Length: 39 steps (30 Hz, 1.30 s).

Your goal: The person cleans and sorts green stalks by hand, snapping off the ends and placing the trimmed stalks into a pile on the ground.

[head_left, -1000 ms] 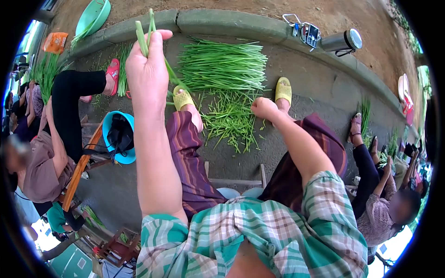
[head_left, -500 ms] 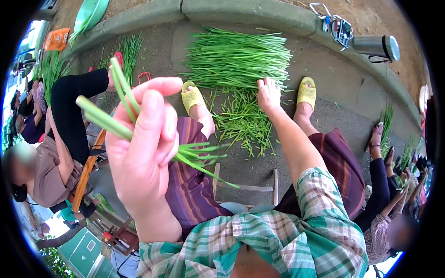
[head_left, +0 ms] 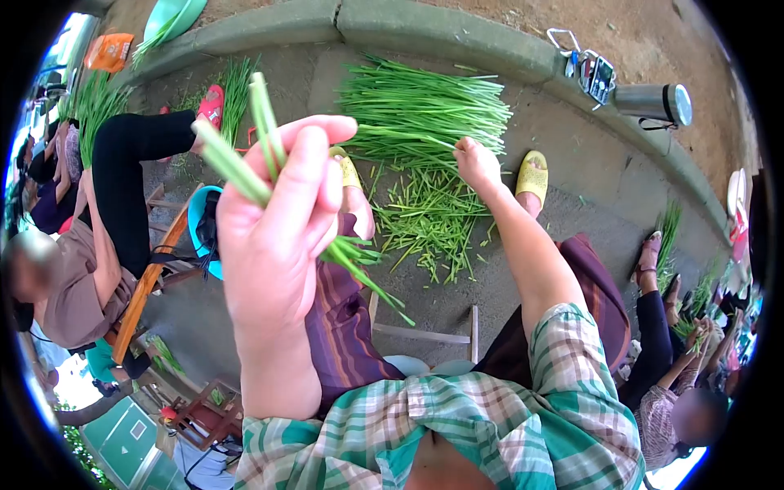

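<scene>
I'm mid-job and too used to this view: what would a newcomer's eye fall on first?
Probably the left hand, large and left of centre, gripping a few green stems. Next, the bright pile of long stalks at top centre, with the right hand at its near edge. Yellow slippers stand either side of the short pieces below.

- Head camera looks forward and steeply down at the stem pile.
- Checked shirt sits nearer the lens than stem pile.
- Kerb shows beyond stem pile.
</scene>
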Motion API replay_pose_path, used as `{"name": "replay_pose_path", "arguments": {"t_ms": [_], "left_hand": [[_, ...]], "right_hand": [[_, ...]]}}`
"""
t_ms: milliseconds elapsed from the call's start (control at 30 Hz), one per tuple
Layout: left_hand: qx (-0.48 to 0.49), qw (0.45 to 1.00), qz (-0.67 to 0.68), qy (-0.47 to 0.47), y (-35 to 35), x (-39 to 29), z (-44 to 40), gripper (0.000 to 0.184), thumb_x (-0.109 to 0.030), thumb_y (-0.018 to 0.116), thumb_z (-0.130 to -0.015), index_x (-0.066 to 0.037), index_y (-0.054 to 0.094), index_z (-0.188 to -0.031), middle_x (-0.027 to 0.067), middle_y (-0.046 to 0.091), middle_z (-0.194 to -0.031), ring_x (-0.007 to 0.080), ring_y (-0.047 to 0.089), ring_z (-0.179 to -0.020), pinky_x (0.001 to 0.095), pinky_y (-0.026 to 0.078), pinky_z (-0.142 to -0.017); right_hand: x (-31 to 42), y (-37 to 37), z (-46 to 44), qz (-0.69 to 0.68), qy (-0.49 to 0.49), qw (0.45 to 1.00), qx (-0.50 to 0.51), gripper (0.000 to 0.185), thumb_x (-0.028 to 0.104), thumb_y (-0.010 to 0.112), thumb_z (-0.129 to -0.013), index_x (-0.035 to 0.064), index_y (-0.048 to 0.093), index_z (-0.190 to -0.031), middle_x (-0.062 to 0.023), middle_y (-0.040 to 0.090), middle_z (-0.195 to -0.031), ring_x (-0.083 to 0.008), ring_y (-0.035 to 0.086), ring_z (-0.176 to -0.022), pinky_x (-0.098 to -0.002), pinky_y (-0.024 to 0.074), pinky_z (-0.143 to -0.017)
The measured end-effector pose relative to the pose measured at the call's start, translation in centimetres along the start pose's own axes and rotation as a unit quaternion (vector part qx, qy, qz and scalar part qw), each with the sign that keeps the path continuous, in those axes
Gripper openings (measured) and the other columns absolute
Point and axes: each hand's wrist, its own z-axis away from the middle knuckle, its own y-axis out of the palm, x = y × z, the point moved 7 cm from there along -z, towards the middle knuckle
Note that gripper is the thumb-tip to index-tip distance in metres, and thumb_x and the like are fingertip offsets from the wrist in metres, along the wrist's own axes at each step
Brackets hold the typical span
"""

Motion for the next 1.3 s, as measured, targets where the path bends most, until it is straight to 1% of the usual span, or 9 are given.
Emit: {"name": "replay_pose_path", "arguments": {"t_ms": [67, 167, 333, 600, 733, 967, 1200, 1267, 1300], "left_hand": [[-0.018, 0.999, 0.020, -0.020, -0.3, 0.0, -0.1, 0.022, -0.014, 0.053, -0.099, 0.003, 0.064, -0.108, -0.0015, 0.053, -0.067, 0.0004, 0.035, -0.045, 0.0176, 0.032, -0.042], [-0.023, 1.000, 0.001, -0.009, -0.1, 0.0, -0.2, 0.024, -0.018, 0.053, -0.100, 0.002, 0.063, -0.110, -0.0026, 0.051, -0.070, -0.0006, 0.032, -0.047, 0.0158, 0.023, -0.041], [-0.012, 1.000, 0.023, -0.012, 0.2, 0.5, -0.8, 0.021, -0.017, 0.055, -0.099, -0.001, 0.065, -0.107, -0.0040, 0.054, -0.070, -0.0013, 0.034, -0.047, 0.0157, 0.023, -0.040], [-0.064, 0.994, -0.047, 0.071, -0.1, -0.1, -2.2, 0.017, -0.021, 0.062, -0.095, -0.006, 0.069, -0.100, -0.0052, 0.054, -0.068, -0.0005, 0.037, -0.050, 0.0177, 0.025, -0.044], [-0.085, 0.873, -0.326, 0.352, 2.4, -2.6, -1.4, 0.012, -0.013, 0.067, -0.089, -0.006, 0.071, -0.099, 0.0031, 0.064, -0.075, 0.0099, 0.059, -0.066, 0.0244, 0.045, -0.056], [-0.025, 0.786, -0.468, 0.404, 6.5, -1.5, 0.1, 0.037, 0.000, 0.070, -0.071, -0.008, 0.066, -0.107, 0.0068, 0.057, -0.102, 0.0248, 0.067, -0.076, 0.0361, 0.054, -0.063], [0.046, 0.808, -0.417, 0.414, 7.4, -1.2, 0.2, 0.018, -0.005, 0.070, -0.077, -0.011, 0.072, -0.093, 0.0071, 0.064, -0.083, 0.0257, 0.066, -0.072, 0.0365, 0.053, -0.063], [0.061, 0.836, -0.386, 0.386, 7.0, -0.7, -1.0, 0.014, -0.010, 0.072, -0.080, -0.009, 0.072, -0.094, 0.0066, 0.066, -0.081, 0.0196, 0.065, -0.068, 0.0327, 0.052, -0.061], [0.058, 0.900, -0.322, 0.289, 6.2, -0.4, -1.8, 0.015, -0.016, 0.073, -0.083, -0.007, 0.073, -0.095, 0.0037, 0.069, -0.079, 0.0130, 0.062, -0.067, 0.0289, 0.050, -0.060]], "right_hand": [[0.8, -1.7, -0.8, -0.023, -0.013, 0.999, -0.031, 0.023, 0.025, 0.062, -0.089, 0.0053, 0.065, -0.101, -0.0098, 0.071, -0.085, -0.0303, 0.067, -0.078, -0.0391, 0.0530, -0.072], [-0.2, -3.4, -2.0, -0.220, 0.134, 0.966, -0.013, 0.026, 0.029, 0.065, -0.087, 0.0057, 0.069, -0.097, -0.0130, 0.071, -0.084, -0.0264, 0.068, -0.081, -0.0367, 0.0529, -0.076], [0.7, -7.1, -1.7, -0.112, 0.125, 0.983, -0.080, 0.027, 0.027, 0.069, -0.082, 0.0054, 0.070, -0.098, -0.0110, 0.070, -0.086, -0.0199, 0.067, -0.081, -0.0329, 0.0517, -0.075], [1.8, -11.4, -1.5, -0.216, 0.111, 0.966, -0.085, 0.029, 0.027, 0.068, -0.087, 0.0006, 0.068, -0.100, -0.0035, 0.068, -0.082, -0.0105, 0.061, -0.072, -0.0262, 0.0493, -0.069], [7.3, -16.8, -0.8, -0.342, 0.068, 0.935, -0.066, 0.025, 0.024, 0.069, -0.087, 0.0015, 0.070, -0.098, 0.0004, 0.066, -0.077, -0.0066, 0.057, -0.067, -0.0233, 0.0472, -0.063], [21.4, -28.5, 8.4, -0.211, -0.076, 0.969, -0.101, 0.021, 0.017, 0.069, -0.088, 0.0004, 0.069, -0.100, -0.0039, 0.070, -0.082, -0.0073, 0.062, -0.077, -0.0234, 0.0495, -0.069], [22.0, -29.8, 12.1, -0.165, -0.050, 0.982, -0.073, 0.021, 0.015, 0.071, -0.085, 0.0007, 0.068, -0.101, -0.0023, 0.068, -0.080, -0.0056, 0.060, -0.074, -0.0222, 0.0485, -0.068], [20.7, -29.4, 11.4, -0.349, -0.089, 0.930, -0.072, 0.028, 0.017, 0.070, -0.088, -0.0007, 0.065, -0.108, -0.0022, 0.068, -0.088, -0.0065, 0.060, -0.079, -0.0221, 0.0493, -0.072], [20.9, -29.7, 11.8, -0.397, -0.081, 0.911, -0.077, 0.033, 0.020, 0.070, -0.089, -0.0017, 0.062, -0.113, -0.0027, 0.066, -0.095, -0.0076, 0.061, -0.086, -0.0223, 0.0497, -0.077]]}}
